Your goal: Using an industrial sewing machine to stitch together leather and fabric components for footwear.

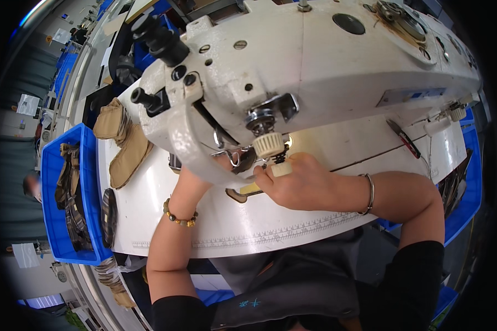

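A white industrial sewing machine (pixel 326 60) fills the upper middle of the view. My left hand (pixel 194 172) reaches beneath its needle end, and its fingers are mostly hidden behind the curved guard. My right hand (pixel 292 182) is at the presser area, just beside and below the cream tension knobs, with fingers curled and closed; what they hold is hidden. A small tan piece with a dark edge (pixel 236 195) shows between my hands on the white worktable (pixel 143 220), whose front edge has a printed ruler scale.
Stacked tan fabric pieces (pixel 128 154) lie at the left, near a blue bin (pixel 88 215) of dark plaid pieces. A plaid piece (pixel 108 218) lies beside that bin. Thread snips (pixel 404 138) rest at right. Another blue bin (pixel 464 215) stands right. A person (pixel 32 186) is at far left.
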`<state>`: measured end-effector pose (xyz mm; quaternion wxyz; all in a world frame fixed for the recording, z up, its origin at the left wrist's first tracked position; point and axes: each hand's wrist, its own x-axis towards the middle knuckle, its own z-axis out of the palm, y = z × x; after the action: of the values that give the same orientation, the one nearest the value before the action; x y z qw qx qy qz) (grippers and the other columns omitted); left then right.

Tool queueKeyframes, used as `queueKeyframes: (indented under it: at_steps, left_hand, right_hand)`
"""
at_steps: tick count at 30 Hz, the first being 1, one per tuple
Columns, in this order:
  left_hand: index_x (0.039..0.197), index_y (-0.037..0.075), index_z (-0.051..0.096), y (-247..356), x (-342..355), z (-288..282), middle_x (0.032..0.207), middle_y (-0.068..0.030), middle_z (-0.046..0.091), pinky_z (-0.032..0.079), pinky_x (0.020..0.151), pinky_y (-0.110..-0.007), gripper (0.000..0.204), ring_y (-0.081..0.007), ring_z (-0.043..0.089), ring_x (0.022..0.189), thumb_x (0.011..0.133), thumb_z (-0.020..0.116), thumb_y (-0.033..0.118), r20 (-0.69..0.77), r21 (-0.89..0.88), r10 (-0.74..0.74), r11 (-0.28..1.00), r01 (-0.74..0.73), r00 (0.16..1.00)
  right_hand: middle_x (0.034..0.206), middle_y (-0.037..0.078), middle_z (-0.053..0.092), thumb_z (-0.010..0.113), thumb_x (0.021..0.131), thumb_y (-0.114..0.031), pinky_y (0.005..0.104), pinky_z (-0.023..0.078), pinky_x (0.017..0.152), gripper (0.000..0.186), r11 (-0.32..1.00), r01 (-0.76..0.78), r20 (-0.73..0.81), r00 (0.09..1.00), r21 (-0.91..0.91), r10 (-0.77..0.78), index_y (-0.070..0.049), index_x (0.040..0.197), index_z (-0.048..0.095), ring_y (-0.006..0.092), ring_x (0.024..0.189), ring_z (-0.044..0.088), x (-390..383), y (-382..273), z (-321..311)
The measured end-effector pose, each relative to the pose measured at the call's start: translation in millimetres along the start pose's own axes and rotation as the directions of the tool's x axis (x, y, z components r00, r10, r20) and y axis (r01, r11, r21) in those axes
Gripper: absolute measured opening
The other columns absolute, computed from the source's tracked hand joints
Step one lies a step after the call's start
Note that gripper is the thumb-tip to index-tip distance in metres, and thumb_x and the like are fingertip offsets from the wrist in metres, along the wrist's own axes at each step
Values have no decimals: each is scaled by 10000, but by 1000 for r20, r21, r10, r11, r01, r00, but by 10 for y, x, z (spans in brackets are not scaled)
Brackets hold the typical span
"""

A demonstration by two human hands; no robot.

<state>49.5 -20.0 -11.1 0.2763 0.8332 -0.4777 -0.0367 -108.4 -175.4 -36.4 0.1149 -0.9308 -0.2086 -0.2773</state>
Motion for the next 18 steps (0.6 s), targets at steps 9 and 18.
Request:
queueKeyframes:
  at_steps: [9,18]
  left_hand:
    - [1001,42,698,-90,-49,117,864,-119,714,515,719,-361,210,-275,651,753,804,677,112,-72,6,30,1000,-29,997]
    - [1048,37,696,47,-63,47,967,-127,724,524,789,-353,277,-274,672,855,799,722,154,34,-72,-93,993,95,995]
  right_hand:
    - [510,83,548,639,696,-96,373,452,425,82,994,-77,89,994,74,70,-33,743,618,232,470,602,19,2,-5]
    - [551,104,596,639,710,-102,378,471,440,68,990,-77,115,991,122,63,-43,677,645,246,496,625,33,3,-47]
